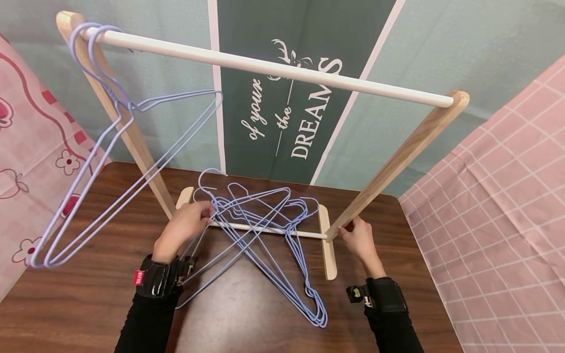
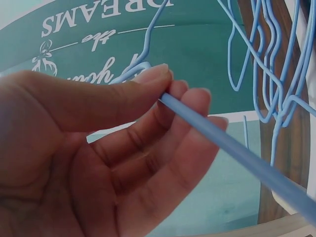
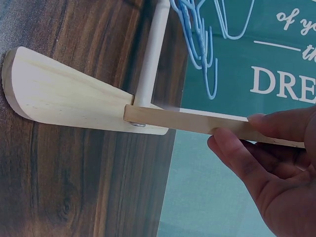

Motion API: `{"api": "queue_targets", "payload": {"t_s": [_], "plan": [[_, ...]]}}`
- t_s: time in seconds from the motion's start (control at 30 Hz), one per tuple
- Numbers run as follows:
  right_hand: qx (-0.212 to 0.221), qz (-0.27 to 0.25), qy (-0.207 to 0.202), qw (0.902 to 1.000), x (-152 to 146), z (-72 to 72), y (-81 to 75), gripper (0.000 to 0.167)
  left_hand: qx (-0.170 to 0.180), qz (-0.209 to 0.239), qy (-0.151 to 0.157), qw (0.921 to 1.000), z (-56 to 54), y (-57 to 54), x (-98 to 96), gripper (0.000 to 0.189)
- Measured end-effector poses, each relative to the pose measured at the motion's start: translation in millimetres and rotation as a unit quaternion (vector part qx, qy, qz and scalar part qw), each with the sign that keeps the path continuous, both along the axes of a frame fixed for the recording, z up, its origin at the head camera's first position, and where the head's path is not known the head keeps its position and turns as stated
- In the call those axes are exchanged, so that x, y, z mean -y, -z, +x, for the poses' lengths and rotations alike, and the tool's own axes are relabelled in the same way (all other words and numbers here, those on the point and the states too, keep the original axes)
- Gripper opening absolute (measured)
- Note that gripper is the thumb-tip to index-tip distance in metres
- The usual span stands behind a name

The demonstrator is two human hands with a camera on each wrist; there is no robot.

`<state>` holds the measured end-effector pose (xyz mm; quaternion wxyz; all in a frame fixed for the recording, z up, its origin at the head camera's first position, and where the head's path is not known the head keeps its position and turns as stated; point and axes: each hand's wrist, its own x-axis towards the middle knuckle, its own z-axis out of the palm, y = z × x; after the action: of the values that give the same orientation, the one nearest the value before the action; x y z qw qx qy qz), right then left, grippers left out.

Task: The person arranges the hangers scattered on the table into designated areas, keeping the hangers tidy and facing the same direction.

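My left hand (image 1: 187, 224) pinches the wire of a blue hanger (image 2: 212, 132) between thumb and fingers, near its hook. That hanger lies over a tangled pile of blue hangers (image 1: 304, 267) at the foot of a wooden clothes rack. With thumb and fingertips, my right hand (image 1: 359, 239) grips the rack's right post (image 3: 197, 122) low down, just above the foot (image 3: 74, 96). Two more blue hangers (image 1: 125, 105) hang together at the left end of the rack's white top rail (image 1: 265, 66).
The rack stands on a dark wood table (image 1: 234, 304). A white lower rail (image 1: 309, 234) joins its feet, partly behind the hangers. Behind hangs a green cloth with white lettering (image 1: 304, 127). Pink cloths flank the table, one at left (image 1: 39, 147) and one at right (image 1: 499, 220).
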<state>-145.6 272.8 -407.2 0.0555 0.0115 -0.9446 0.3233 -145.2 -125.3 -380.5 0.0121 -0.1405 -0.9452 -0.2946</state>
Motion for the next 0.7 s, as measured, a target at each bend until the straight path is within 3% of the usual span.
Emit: {"api": "queue_targets", "payload": {"t_s": [0.4,0.7], "plan": [[0.01,0.003,0.005,0.9999,0,-1.5,1.3,0.026,-0.002,0.007,-0.009,0.9999,8.7,-12.0,2.1,0.009],[0.009,0.003,0.006,0.9999,-1,-1.7,1.7,0.026,-0.017,-0.001,-0.025,0.9996,14.9,-27.6,2.8,0.007]]}}
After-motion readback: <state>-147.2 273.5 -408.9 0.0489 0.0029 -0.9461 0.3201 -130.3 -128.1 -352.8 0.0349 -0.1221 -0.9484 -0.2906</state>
